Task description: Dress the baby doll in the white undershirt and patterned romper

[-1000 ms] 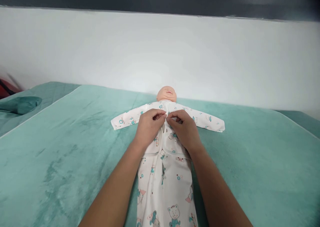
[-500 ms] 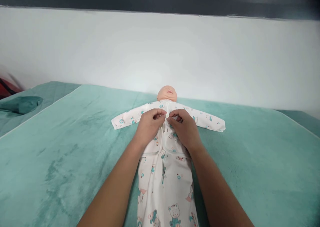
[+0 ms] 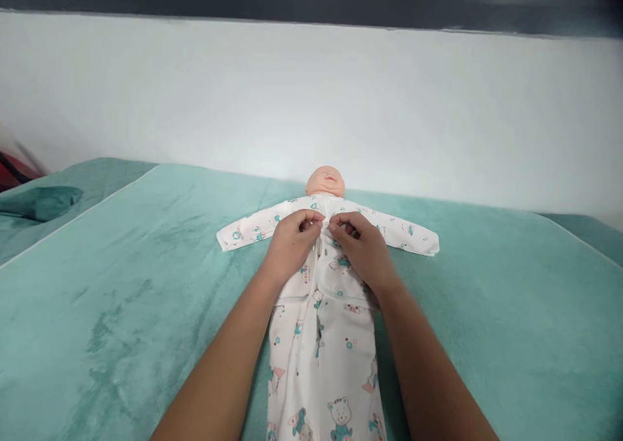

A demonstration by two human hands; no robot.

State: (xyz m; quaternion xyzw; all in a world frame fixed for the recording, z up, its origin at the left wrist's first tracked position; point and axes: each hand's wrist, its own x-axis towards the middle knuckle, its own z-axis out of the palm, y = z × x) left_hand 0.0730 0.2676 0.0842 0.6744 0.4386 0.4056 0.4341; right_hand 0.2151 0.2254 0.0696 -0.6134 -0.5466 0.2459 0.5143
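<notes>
A baby doll (image 3: 325, 181) lies on its back in the middle, its bald head toward the wall. It wears a white baby jacket (image 3: 341, 283) printed with small animals, both sleeves spread out sideways. My left hand (image 3: 296, 233) pinches the jacket's front edge at the chest between thumb and forefinger. Just to its right, my right hand (image 3: 357, 237) pinches the facing edge of the same opening. The fingertips hide whatever fastener may be there. Below the hem, white printed trousers (image 3: 335, 350) run toward me between my forearms.
A teal plush blanket (image 3: 146, 285) covers the bed, with some creases on the left. Behind the doll rises a white wall (image 3: 311, 97) with a dark band (image 3: 311, 0) along its top. Something red (image 3: 12, 175) shows at the left edge.
My right hand has shifted very slightly to the right, with its fingers still pinched. The left hand and the doll stay in place.
</notes>
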